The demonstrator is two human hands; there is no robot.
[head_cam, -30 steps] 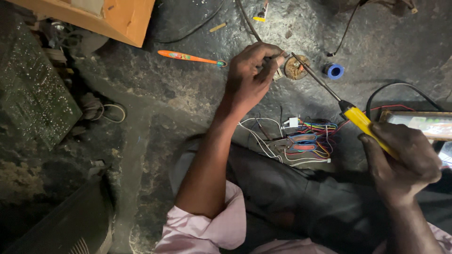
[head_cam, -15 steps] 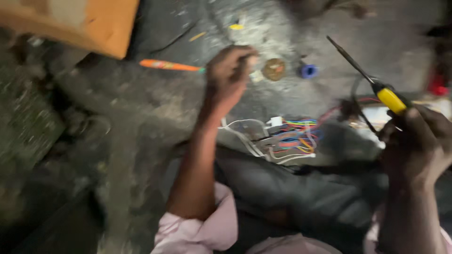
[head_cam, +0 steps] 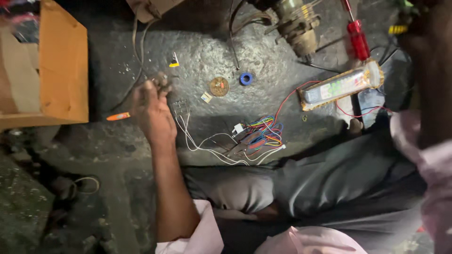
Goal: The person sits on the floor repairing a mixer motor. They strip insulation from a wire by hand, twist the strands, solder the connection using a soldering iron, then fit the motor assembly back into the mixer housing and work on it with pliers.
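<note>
My left hand [head_cam: 149, 109] reaches out over the dark rough floor, its fingers closed on a small dark part [head_cam: 163, 82]. Thin white wires [head_cam: 188, 136] run from just right of that hand down to a bundle of coloured wires [head_cam: 262, 133]. An orange pen-like tool [head_cam: 117, 116] lies just left of the hand. My right forearm rises along the right edge. My right hand [head_cam: 415, 19] is blurred at the top right corner, with a bit of a yellow tool handle [head_cam: 398, 29] showing beside it.
A round brown disc [head_cam: 219, 86] and a blue ring [head_cam: 246, 78] lie on the floor. A long lamp unit with red wires [head_cam: 341, 87], a red-handled screwdriver [head_cam: 358, 38] and a metal motor-like part [head_cam: 296, 23] sit at the top right. An orange wooden box [head_cam: 63, 70] stands left.
My view has swung. My left hand moved left, away from the brown disc, toward the orange tool. My right hand lifted the yellow-handled tool up and off to the top right.
</note>
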